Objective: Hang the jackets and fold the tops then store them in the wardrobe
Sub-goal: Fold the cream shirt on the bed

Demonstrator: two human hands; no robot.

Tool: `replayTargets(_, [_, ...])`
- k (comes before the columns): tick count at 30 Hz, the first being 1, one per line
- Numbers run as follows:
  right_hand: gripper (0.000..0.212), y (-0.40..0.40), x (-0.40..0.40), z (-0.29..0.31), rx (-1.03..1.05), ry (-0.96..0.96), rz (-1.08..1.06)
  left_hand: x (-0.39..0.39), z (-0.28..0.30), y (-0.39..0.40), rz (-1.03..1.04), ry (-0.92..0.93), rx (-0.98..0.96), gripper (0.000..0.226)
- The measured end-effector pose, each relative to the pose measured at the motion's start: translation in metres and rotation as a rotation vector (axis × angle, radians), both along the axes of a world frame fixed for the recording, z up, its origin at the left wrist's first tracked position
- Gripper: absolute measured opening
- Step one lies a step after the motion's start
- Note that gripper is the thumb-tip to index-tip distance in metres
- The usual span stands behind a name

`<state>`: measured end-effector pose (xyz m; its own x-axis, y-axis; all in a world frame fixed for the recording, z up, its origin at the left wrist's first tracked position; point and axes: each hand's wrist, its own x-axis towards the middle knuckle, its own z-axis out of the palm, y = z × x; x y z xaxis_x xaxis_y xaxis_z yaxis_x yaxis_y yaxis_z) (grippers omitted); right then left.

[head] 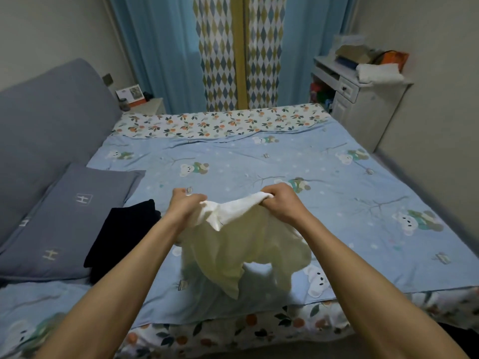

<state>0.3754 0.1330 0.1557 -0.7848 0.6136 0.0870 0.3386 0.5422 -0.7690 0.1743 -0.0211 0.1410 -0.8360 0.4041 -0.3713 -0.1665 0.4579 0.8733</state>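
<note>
A cream top [248, 244] is held up above the bed [259, 161] by both hands. Its upper edge is gathered and stretched between them, and the rest of the cloth hangs down in loose folds toward the near edge of the bed; whether the lowest folds touch the bedcover cannot be told.

The left hand [185, 203] is closed around one end of that edge: its fingers [199, 197] are curled tightly into the fabric, with no gap seen between them. The right hand [278, 200] is closed in the same way on the other end, its fingers [267, 196] wrapped over a bunched white fold so that the cloth is pinched inside the fist. Both forearms are stretched forward over the near side of the bed.

A folded black garment [121, 237] is laid on the bed to the left of the cream top, just beside the left forearm, and is partly overlapped onto a grey pillow [64, 218]. The pillow is set at the left side of the bed, against a grey padded headboard [46, 125]. Beyond the far side of the bed, blue curtains [155, 47] are hung. At the far right corner of the bed a white cabinet [363, 104] is seen, with folded white cloth and other items piled on its top.
</note>
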Motion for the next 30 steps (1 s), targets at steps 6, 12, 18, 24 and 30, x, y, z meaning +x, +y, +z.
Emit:
replayTargets(6, [0.009, -0.001, -0.025, 0.033, 0.105, -0.044, 0.083, 0.051, 0.025, 0.019, -0.625, 0.372, 0.049, 0.055])
replayTargets(12, [0.012, -0.004, -0.014, 0.033, 0.145, -0.086, 0.108, 0.055, 0.027, 0.025, -0.486, 0.665, 0.092, 0.024])
replayTargets(18, [0.024, -0.003, 0.000, 0.043, 0.083, -0.258, 0.138, 0.039, 0.026, 0.020, -0.482, 0.683, 0.127, 0.026])
replayTargets(24, [0.016, 0.000, 0.005, 0.018, 0.186, -0.538, 0.077, 0.044, 0.044, 0.009, -0.591, 0.257, 0.315, 0.014])
replayTargets(30, [0.024, -0.001, 0.004, 0.014, -0.151, -0.109, -0.216, 0.050, 0.034, 0.006, -0.594, 0.392, 0.228, 0.019])
